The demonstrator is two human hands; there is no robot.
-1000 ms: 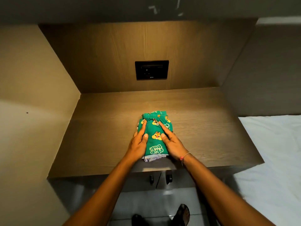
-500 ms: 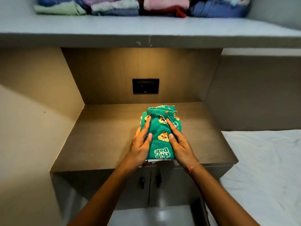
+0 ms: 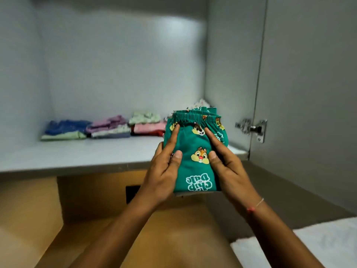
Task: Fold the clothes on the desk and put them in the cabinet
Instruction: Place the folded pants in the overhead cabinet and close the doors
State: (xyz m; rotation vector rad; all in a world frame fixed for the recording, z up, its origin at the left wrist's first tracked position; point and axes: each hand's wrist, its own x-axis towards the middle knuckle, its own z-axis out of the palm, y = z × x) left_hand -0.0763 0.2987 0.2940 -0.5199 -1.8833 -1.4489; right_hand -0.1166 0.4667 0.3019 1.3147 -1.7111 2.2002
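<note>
- The folded green shorts (image 3: 195, 151) have left the table (image 3: 173, 238), where they lay pressed flat a second ago, and are now held up in the air at the level of the cabinet shelf (image 3: 87, 157).
- The left hand (image 3: 164, 175) clasps the bundle's left side, thumb on top and fingers spread along the cloth; the right hand (image 3: 229, 171) does the same on the right side. Both are partly closed around the shorts, which sit squeezed between them with the waistband pointing toward the cabinet.
- The bundle hangs over the shelf's front edge, near its right end, not yet resting on it.
- Piles of folded clothes (image 3: 108, 128) already line the back edge of the shelf, so much of the job looks done.
- The cabinet door (image 3: 309, 93) stands open on the right, leaving the way in free.
- Likely next: setting the shorts down on the bare front-right part of the shelf, or behind it by the other piles.
</note>
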